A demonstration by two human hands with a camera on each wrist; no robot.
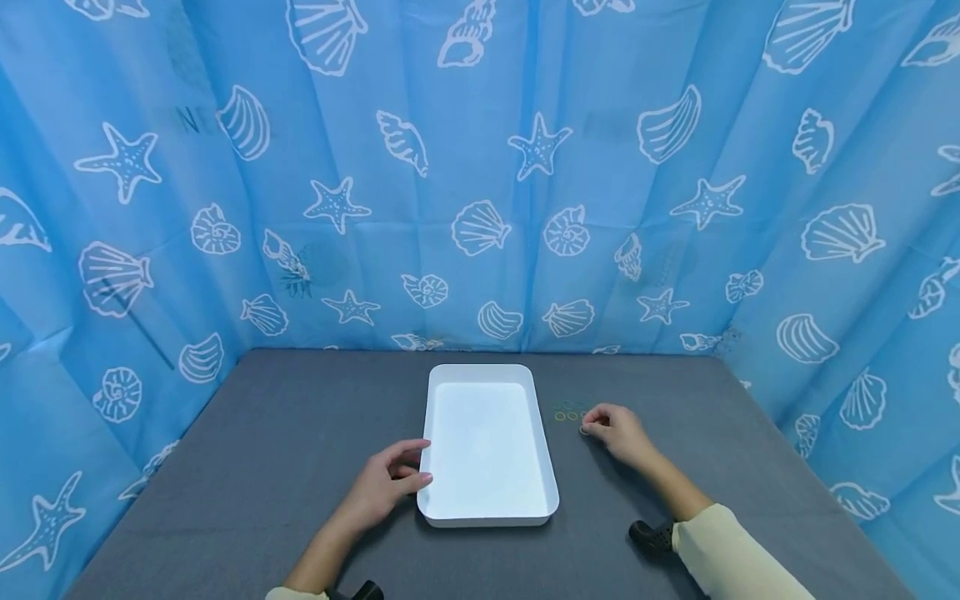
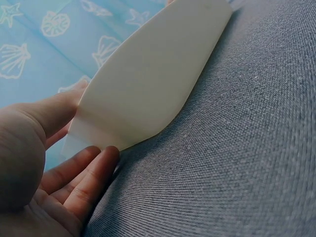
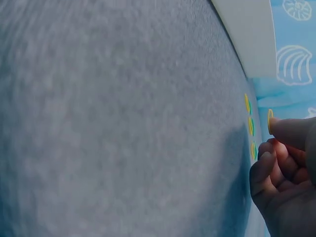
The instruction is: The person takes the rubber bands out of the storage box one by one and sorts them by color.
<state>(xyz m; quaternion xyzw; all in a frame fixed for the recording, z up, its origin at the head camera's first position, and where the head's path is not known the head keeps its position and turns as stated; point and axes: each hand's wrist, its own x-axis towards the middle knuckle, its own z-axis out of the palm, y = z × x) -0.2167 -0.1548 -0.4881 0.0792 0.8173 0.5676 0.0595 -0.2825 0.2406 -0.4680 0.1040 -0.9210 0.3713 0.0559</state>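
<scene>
A white rectangular tray [image 1: 487,521] lies on the grey cloth. My left hand [image 1: 386,486] holds its left side, with fingertips at the rim and against the outer wall [image 2: 143,74]. To the right of the tray, my right hand [image 1: 618,433] pinches a thin yellow ring [image 3: 270,121] between thumb and fingers, above the cloth. Beside that hand, small rings lie in two short rows: yellow rings [image 1: 560,416] in front and green rings [image 1: 580,406] behind. The hand partly covers the right end of the rows in the head view.
The grey cloth [image 1: 300,417] covers the tabletop. A blue curtain [image 1: 480,275] with white shell and starfish prints hangs along the back and both sides. Each wrist wears a black device [image 1: 651,537] near the sleeve.
</scene>
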